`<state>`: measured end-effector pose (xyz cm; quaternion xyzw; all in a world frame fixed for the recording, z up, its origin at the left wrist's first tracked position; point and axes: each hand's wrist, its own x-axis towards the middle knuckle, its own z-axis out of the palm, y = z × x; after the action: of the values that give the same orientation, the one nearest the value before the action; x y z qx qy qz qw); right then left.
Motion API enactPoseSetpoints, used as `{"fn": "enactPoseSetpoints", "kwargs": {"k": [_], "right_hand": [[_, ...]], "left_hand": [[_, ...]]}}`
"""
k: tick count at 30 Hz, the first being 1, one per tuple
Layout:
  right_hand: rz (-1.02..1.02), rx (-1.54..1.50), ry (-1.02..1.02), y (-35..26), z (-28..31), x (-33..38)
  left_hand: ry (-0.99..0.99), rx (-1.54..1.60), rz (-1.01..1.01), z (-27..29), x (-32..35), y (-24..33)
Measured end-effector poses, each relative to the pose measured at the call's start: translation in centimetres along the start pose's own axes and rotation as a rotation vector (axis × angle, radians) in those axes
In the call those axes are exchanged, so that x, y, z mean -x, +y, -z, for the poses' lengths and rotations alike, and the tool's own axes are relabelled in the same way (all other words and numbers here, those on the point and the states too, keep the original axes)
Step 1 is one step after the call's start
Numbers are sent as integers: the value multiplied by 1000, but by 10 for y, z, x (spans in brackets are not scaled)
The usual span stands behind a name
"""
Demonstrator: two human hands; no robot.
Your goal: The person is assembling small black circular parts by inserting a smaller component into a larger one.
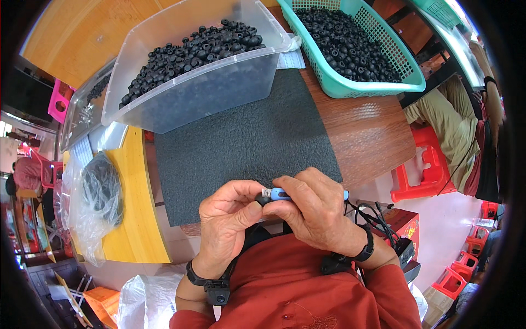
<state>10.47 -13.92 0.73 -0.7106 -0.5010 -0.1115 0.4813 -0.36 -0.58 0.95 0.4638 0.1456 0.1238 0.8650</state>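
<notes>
Close to my body, over the near edge of a dark grey mat (241, 142), my two hands meet. My left hand (227, 214) pinches a small round black part (262, 199) between thumb and fingertips. My right hand (318, 208) is closed round a slim blue-handled tool (280, 194). Its metal tip (267, 193) touches or lies right against the black part; the exact kind of tool is hidden by my fingers.
Behind the mat stands a clear plastic bin (213, 90) heaped with similar black parts. To its right, a turquoise basket (350, 88) holds more. A clear bag (101, 192) lies at left on a yellow board (139, 219). A red stool (422, 175) and a seated person are at right.
</notes>
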Motion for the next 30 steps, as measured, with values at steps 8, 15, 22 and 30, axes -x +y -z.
{"fn": "enactPoseSetpoints", "kwargs": {"k": [8,15,22,30], "right_hand": [[36,52,8,1,-1,5],[69,57,10,1,0,7],[54,32,16,10,-3,18],[-66,-9,33,11,1,19]], "left_hand": [[-9,32,7,1,0,-4],[-35,1,-27,3,0,-6],[20,12,9,1,0,-11],[54,-67,-100,-3,-3,-13]]}}
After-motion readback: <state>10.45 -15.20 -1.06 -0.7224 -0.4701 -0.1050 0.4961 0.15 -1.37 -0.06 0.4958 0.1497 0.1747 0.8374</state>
